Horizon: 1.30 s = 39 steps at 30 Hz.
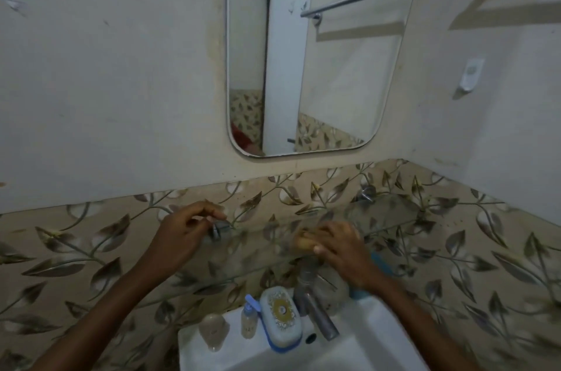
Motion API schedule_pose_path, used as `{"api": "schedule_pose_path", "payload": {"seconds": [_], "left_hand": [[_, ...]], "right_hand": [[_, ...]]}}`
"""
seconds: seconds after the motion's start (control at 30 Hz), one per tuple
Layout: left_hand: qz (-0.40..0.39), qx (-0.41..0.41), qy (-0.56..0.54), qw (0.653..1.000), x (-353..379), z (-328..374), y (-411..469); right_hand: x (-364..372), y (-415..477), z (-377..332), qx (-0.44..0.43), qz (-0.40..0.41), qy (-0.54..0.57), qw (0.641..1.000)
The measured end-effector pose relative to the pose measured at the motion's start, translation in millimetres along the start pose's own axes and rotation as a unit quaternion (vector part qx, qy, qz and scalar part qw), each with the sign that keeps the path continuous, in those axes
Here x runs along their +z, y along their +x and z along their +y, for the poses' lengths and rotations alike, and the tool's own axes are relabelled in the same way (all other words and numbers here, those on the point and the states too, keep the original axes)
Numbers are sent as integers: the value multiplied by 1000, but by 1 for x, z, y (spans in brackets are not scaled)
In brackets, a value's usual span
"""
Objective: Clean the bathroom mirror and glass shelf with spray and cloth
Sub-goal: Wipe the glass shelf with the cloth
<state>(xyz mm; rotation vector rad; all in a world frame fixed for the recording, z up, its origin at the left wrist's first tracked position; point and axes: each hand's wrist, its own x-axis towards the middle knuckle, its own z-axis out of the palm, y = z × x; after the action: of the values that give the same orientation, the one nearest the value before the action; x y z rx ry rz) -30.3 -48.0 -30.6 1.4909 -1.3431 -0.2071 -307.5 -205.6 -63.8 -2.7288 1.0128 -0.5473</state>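
Note:
The mirror (pixel 303 67) hangs on the white wall above a clear glass shelf (pixel 388 212) fixed to the leaf-patterned tiles. My right hand (pixel 340 246) grips a yellowish cloth (pixel 303 241) and presses it on the middle of the shelf. My left hand (pixel 182 237) is at the shelf's left end, fingers curled by the metal bracket (pixel 216 229); whether they hold it is unclear. A small spray bottle (pixel 249 320) with a blue top stands on the sink rim below.
Below the shelf is a white sink (pixel 379 340) with a metal tap (pixel 315 310), a patterned soap box (pixel 280 317) and a clear item at its left rim. A blue object shows behind my right wrist. Towel rail and wall holder at upper right.

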Motion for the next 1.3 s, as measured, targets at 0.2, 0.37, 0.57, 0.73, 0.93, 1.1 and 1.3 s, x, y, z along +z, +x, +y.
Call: {"api": "schedule_pose_path", "payload": {"seconds": [0.2,0.37,0.57,0.73,0.93,1.1,1.3], "left_hand": [[-12,28,13,999,-12,11,7],[-40,13,9,999,-5,4,9],[-61,18,-10,998,-4,1,1],[-74,22,-28,997,3,13,-2],[-119,28,-32,992,17,31,0],[-205,-43,-82,974,42,64,-18],[-472,-213,39,855,79,73,-41]], "right_hand": [[-46,56,115,288,23,-251,924],[-56,84,136,399,-22,-240,885],[-56,65,104,397,32,-185,898],[-8,29,43,360,148,-62,919],[33,-12,-86,176,171,-59,968],[6,-35,-93,257,49,490,832],[-8,-71,-58,342,46,715,607]]}}
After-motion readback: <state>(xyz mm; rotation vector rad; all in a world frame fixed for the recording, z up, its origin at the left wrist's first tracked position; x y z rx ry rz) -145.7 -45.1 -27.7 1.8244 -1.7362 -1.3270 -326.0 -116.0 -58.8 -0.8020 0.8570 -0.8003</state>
